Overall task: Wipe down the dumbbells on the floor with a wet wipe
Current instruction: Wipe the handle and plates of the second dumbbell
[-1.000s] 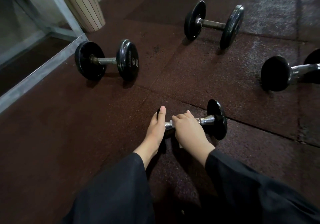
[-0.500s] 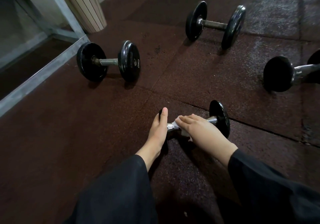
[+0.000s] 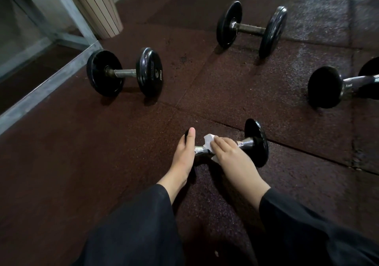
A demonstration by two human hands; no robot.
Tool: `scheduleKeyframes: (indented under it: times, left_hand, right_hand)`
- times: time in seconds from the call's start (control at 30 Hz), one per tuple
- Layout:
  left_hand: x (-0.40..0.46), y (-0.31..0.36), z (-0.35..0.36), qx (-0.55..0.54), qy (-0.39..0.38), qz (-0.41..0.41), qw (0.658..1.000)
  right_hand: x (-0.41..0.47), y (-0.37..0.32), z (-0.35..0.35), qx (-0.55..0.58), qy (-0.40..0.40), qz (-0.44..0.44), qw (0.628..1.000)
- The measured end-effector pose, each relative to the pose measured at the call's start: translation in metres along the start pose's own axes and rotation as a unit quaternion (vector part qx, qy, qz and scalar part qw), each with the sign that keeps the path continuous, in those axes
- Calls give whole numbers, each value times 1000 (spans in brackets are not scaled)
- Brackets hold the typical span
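- The near dumbbell (image 3: 254, 142) lay on the dark rubber floor (image 3: 102, 163) just ahead of the person, at about six o'clock in the view, its chrome bar running roughly nine to three.
- The left hand (image 3: 183, 157) rested against that dumbbell's left end, thumb straight and pointing toward twelve over the black weight; the other fingers were hidden behind it, so whether they curled around the weight could not be told.
- The right hand (image 3: 231, 157) lay over the middle of the bar, fingers bent down across it and pressing the wet wipe (image 3: 209, 140) onto the metal.
- A white corner of the wipe stuck up toward twelve beyond the fingertips, and a smaller bit showed below the hand at the bar's near side.
- The right-hand weight of the near dumbbell stood uncovered at about three o'clock from the hand.
- Both arms wore loose black sleeves (image 3: 139, 224), reaching up from the bottom edge.
- A second dumbbell (image 3: 125, 73) sat at about ten o'clock, well apart from the hands, close to a grey metal frame (image 3: 47, 85).
- A third dumbbell (image 3: 251, 28) sat at about one o'clock, farther off.
- A fourth dumbbell (image 3: 336, 87) lay at two to three o'clock, partly cut off by the right edge.
- A slatted wooden bin (image 3: 98, 7) stood at eleven o'clock beside the frame's upright.
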State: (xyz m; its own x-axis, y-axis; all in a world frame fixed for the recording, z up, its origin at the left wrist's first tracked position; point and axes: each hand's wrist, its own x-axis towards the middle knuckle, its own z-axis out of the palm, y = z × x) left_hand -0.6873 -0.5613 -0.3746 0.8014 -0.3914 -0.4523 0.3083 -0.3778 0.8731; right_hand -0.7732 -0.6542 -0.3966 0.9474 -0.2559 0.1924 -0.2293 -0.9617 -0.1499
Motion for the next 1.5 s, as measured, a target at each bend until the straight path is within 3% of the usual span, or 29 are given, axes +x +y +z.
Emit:
scheduleKeyframes:
  times: [0.1,0.27,0.43,0.53,0.63,0.7,0.9,1.03,1.13,1.3,1.5]
  left_hand:
    - [-2,0,0,0,2,12,1000]
    - [2,-2,0,-1,1,6,1000]
    - [1,-2,0,-1,3,5,1000]
    - [-2,-3,0,2,5,11,1000]
    - [0,-2,0,3,8,10,1000]
    - [1,-2,0,2,6,7,1000]
    - [3,-1,1,9,12,13,1000]
    - [2,-2,1,8,13,15,1000]
    - [3,-2,1,5,8,8,1000]
    - [1,-3,1,6,10,10,1000]
    - [1,-2,2,5,17,9,1000]
  right_hand:
    - [-17,0,2,-9,-8,1,1000]
    - [0,4,-3,-2,-10,81,997]
    - [-8,-2,0,-1,-5,40,999]
    - [-14,3,-6,-21,-7,73,997]
    - [-4,11,-21,-13,-89,117,989]
    - [4,11,-24,-1,-72,136,988]
    - [-9,2,-5,-80,-29,64,994]
    - [-10,9,-12,-161,-37,88,982]
    - [-2,10,-27,-164,-113,136,971]
    - [-5,-3,-26,-217,-138,151,955]
    - [7,-3,-32,-190,-149,170,956]
